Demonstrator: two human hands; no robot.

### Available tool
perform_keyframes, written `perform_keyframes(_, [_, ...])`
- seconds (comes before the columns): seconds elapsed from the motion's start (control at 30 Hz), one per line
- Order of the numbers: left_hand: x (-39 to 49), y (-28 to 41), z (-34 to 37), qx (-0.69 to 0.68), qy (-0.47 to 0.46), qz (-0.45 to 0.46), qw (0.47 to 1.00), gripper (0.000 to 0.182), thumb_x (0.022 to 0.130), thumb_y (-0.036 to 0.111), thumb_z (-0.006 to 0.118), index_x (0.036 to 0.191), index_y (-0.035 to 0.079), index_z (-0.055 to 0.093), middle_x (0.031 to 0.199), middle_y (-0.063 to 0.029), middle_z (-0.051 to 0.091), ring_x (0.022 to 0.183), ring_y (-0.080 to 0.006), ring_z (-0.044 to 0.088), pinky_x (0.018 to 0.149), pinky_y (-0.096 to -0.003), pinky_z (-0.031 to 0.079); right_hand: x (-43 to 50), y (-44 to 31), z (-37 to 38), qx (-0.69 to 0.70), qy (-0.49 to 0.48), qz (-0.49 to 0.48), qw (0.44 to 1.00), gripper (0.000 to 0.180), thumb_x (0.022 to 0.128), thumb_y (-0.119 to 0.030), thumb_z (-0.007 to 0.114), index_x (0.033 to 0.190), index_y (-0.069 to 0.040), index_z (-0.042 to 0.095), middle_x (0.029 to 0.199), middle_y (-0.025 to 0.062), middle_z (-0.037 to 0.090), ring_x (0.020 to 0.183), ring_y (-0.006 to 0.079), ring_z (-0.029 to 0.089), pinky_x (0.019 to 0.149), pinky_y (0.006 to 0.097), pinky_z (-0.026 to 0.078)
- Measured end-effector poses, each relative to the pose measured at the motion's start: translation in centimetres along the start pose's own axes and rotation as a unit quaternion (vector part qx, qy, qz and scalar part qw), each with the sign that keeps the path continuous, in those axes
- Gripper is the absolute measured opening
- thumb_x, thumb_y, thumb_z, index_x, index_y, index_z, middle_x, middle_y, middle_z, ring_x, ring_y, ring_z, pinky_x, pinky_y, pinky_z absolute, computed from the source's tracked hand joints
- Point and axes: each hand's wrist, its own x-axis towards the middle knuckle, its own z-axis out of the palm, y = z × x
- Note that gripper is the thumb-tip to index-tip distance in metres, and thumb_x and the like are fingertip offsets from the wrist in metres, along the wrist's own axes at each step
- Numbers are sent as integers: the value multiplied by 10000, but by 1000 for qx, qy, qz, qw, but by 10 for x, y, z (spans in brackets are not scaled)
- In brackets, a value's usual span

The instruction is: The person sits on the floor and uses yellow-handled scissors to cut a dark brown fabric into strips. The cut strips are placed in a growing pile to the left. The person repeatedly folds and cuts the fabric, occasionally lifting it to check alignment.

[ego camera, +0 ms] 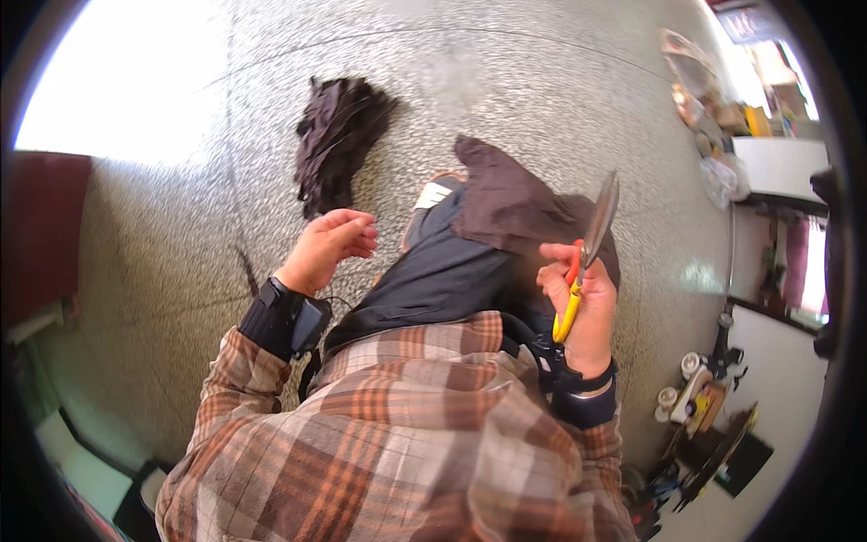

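Scissors with red and yellow handles are held in my right hand, their blades pointing up and away from me. Dark brown fabric lies draped over my leg, partly behind the scissors and that hand. My left hand is raised with its fingers curled; I see nothing held in it, though the palm side is partly hidden. Just beyond it, a bunch of dark cloth strips lies on the speckled floor.
A dark red panel stands at the left edge. Along the right are a clear plastic bag, a white cabinet and a wheeled object. My shoe rests on the floor beside the fabric.
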Motion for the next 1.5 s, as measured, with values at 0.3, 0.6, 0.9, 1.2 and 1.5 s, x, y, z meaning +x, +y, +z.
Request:
perform_keyframes(0.3, [31,31,125,218,-103,-19,970,224,856,205,627,969,14,590,788,-7,588,640,-72,537,554,-210,436,-66,-8,-38,-132,22,10,991,697,557,-267,880,1073,35,522,837,16,506,761,111,488,684,240,439])
perform_keyframes(0.6, [20,11,134,-124,-138,-17,982,117,837,20,597,776,95,530,730,6,568,660,-119,559,595,-254,448,-94,-26,-57,-373,-88,58,922,675,570,-532,796,865,23,548,657,123,527,585,290,501,570,339,432])
perform_keyframes(0.9, [4,7,148,-153,-143,-128,969,107,827,12,613,792,67,528,755,-41,590,652,-140,572,585,-271,466,-106,-19,-61,-338,-110,23,934,695,641,-507,769,1009,27,522,718,126,536,574,255,496,583,325,446])
perform_keyframes(1.2, [0,9,149,-194,-177,-127,956,124,870,72,582,753,60,545,732,-45,574,583,-123,499,565,-274,438,-94,-19,-72,-11,-285,257,923,711,821,-622,503,1120,23,497,812,4,501,664,54,469,557,182,375])
perform_keyframes(1.5, [-6,9,148,-194,-208,-127,950,159,898,158,569,762,82,536,698,-13,535,580,-109,456,561,-258,398,-70,-23,-49,-29,-325,299,897,884,785,-760,347,1146,38,466,851,35,490,687,89,486,591,202,402])
